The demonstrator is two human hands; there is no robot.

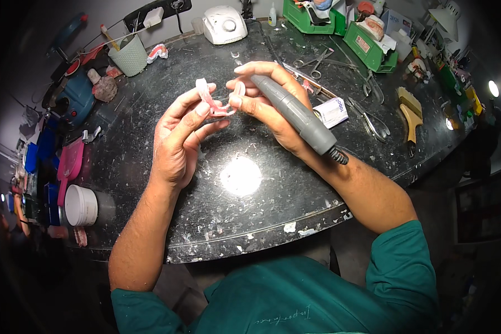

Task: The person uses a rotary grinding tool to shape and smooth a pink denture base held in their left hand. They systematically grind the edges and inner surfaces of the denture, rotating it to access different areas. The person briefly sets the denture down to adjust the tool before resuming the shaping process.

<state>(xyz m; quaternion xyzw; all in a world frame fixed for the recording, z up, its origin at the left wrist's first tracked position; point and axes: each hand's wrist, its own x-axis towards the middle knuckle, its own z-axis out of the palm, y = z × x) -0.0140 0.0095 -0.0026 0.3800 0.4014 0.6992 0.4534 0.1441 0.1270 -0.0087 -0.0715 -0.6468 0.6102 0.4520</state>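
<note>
My left hand point(175, 133) is closed around one side of a pink and whitish U-shaped denture base point(217, 109), pinching it between thumb and fingers above the black worktable point(206, 222). A thick grey rotary handpiece point(295, 113) lies across my right hand point(270, 115), its coiled cord end toward my wrist. The thumb and fingertips of that same hand also touch the other side of the denture base. The handpiece's working tip is hidden behind my fingers.
A white control box point(225, 25) stands at the back edge. Scissors point(316, 65), pliers point(368, 119), a banknote point(333, 111) and a wooden brush point(411, 117) lie to the right, below green bins point(367, 50). At left are a white tub point(81, 205), a pink dustpan point(70, 161) and a mesh cup point(128, 55).
</note>
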